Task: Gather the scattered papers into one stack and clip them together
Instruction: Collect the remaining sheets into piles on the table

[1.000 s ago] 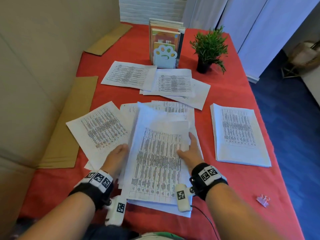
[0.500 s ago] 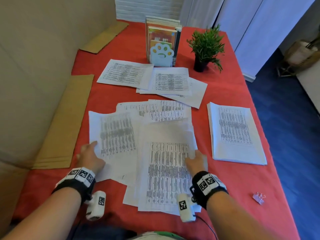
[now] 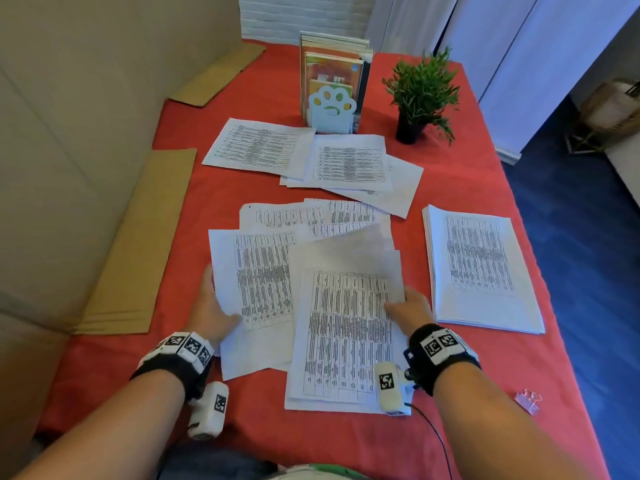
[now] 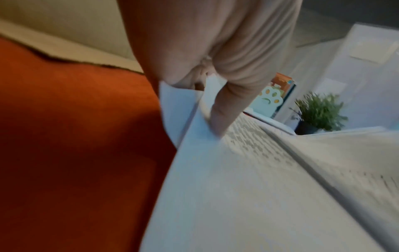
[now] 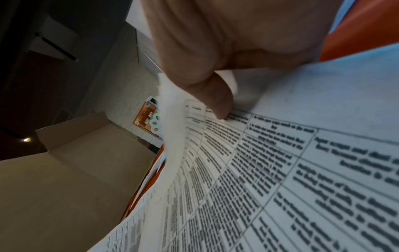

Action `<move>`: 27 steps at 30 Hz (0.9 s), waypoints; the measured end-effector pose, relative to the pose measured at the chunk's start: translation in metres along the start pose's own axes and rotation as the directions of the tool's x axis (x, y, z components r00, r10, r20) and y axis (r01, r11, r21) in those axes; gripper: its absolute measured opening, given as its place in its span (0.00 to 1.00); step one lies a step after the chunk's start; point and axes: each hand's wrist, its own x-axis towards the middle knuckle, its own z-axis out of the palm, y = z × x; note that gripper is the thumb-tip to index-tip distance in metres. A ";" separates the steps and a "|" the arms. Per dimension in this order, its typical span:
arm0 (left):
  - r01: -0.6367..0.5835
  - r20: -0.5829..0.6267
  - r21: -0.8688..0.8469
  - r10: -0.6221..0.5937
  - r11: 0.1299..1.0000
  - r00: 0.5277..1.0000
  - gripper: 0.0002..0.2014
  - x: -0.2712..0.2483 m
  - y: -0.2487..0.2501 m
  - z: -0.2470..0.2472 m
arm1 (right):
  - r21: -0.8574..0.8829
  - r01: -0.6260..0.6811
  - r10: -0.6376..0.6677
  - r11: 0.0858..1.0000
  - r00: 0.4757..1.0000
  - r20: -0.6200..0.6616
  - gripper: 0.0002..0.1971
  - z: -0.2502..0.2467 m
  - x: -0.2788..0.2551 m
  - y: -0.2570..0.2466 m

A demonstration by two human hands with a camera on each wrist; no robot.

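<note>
Printed sheets lie scattered on the red tablecloth (image 3: 467,174). My left hand (image 3: 211,306) pinches the left edge of a loose sheet (image 3: 259,271), with the thumb (image 4: 224,116) on top and the fingers underneath. My right hand (image 3: 408,306) holds the right edge of the central pile (image 3: 346,323), its thumb (image 5: 215,98) pressing the top sheet (image 5: 280,170). Under both lie more sheets (image 3: 311,216). Further back are two overlapping groups of sheets (image 3: 263,147) (image 3: 349,164). A pink binder clip (image 3: 528,401) lies near the front right edge.
A squared stack of papers (image 3: 481,268) sits to the right of my right hand. At the back stand a potted plant (image 3: 420,95) and a book holder (image 3: 332,109). Flat cardboard (image 3: 138,244) lines the left side by the wall.
My left hand has turned the tilted left sheet straight and drawn it in against the central pile. My right hand has shifted from the top of the pile to its right edge.
</note>
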 end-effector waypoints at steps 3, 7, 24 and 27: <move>0.039 -0.071 -0.031 -0.041 0.999 0.997 0.40 0.000 -0.002 0.003 | 0.011 0.024 -0.024 1.000 1.000 0.011 0.13 0.002 0.000 0.001; 0.126 -0.144 -0.007 -0.125 0.992 0.982 0.22 0.005 -0.013 -0.005 | 0.065 0.068 -0.064 0.996 0.996 -0.055 0.17 -0.004 0.005 0.002; 0.288 -0.181 -0.226 -0.331 0.930 0.926 0.10 0.031 0.004 -0.010 | -0.041 0.059 -0.066 0.997 0.982 -0.175 0.11 -0.021 0.022 -0.013; 0.289 -0.051 -0.262 -0.313 0.921 0.949 0.05 0.028 0.008 0.002 | -0.006 0.067 -0.067 0.998 0.992 -0.104 0.08 -0.012 0.021 -0.017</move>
